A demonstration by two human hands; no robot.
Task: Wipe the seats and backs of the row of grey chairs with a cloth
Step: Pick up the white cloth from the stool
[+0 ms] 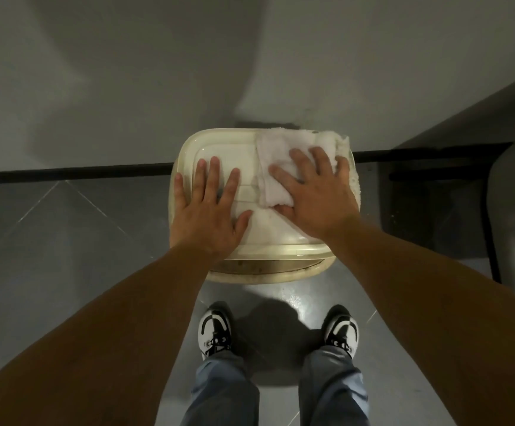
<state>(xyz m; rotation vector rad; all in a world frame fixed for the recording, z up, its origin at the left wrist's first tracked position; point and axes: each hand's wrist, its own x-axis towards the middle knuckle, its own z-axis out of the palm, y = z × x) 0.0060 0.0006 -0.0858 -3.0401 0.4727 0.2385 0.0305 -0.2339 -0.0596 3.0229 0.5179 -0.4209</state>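
A white terry cloth (283, 155) lies folded on the right half of a cream plastic bin lid (234, 149). My right hand (317, 195) presses flat on the cloth, fingers spread, thumb at the cloth's near corner. My left hand (210, 207) rests flat on the bare left half of the lid, fingers apart, holding nothing. A grey chair (514, 216) shows only as a curved edge at the far right; its seat and back are mostly out of view.
The bin stands against a grey wall (127, 72) with a black skirting strip (65, 173). Grey floor tiles (50, 241) spread to the left and below. My two black-and-white shoes (216, 330) stand just in front of the bin.
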